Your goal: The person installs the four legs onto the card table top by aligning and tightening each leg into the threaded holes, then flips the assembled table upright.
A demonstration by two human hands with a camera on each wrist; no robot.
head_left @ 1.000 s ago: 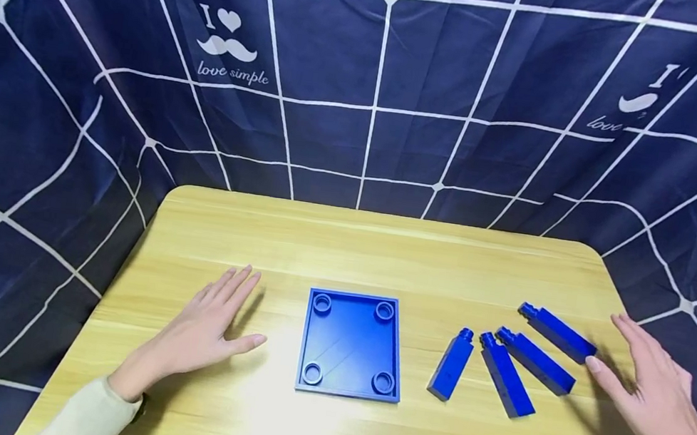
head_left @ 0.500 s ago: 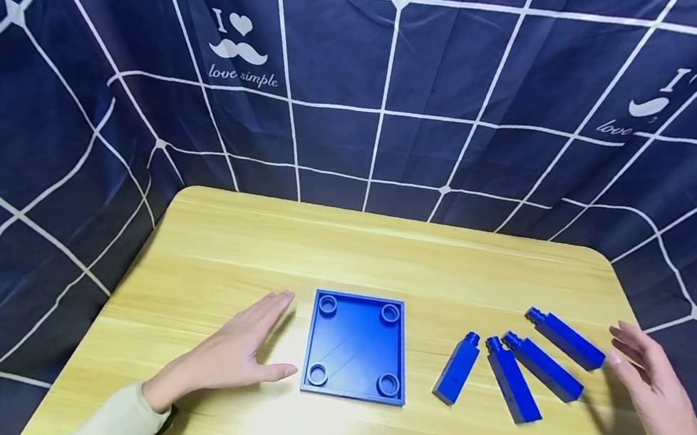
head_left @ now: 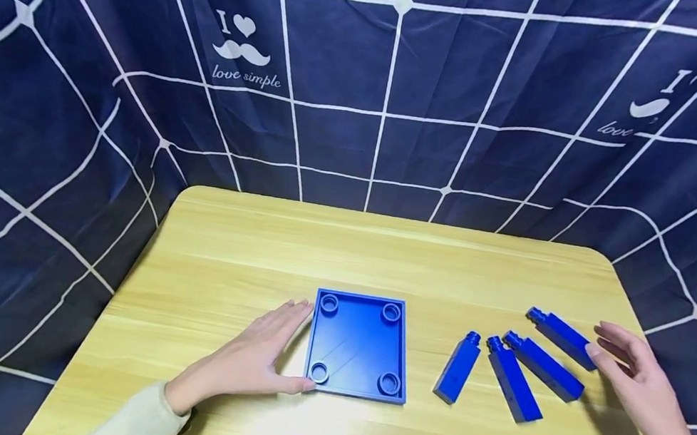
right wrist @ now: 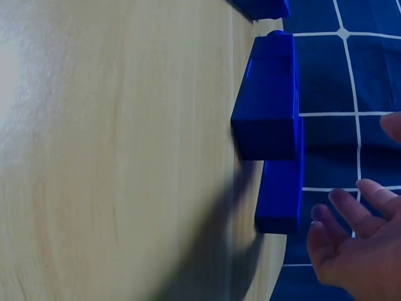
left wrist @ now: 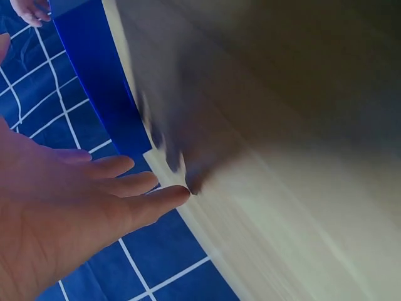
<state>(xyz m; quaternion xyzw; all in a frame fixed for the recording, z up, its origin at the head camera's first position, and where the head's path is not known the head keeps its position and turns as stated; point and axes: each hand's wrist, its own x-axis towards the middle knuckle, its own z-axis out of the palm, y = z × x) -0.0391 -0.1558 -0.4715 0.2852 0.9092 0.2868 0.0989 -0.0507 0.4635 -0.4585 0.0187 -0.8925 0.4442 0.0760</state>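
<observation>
A blue square panel (head_left: 366,349) with a raised rim and a round socket near each corner lies flat on the table. My left hand (head_left: 256,350) is at its left side, fingers straight, with the thumb tip right at the near left corner. In the left wrist view the panel's side (left wrist: 100,75) stands beyond the fingers. Several blue square-sided legs (head_left: 517,384) with narrow knobbed ends lie to the right. Loosely bent, the fingers of my right hand (head_left: 640,376) are by the rightmost leg (head_left: 567,339), the thumb overlapping its blunt end. The right wrist view shows a gap between fingers (right wrist: 357,213) and leg (right wrist: 282,194).
The wooden table (head_left: 320,243) has rounded far corners. A dark blue curtain (head_left: 332,137) with white grid lines hangs behind it and along both sides. Bright glare falls on the tabletop in front of the panel.
My left hand has moved right, from well apart to the panel's left edge. My right hand has come left to the rightmost leg, its fingers bending more. Panel and legs keep their places.
</observation>
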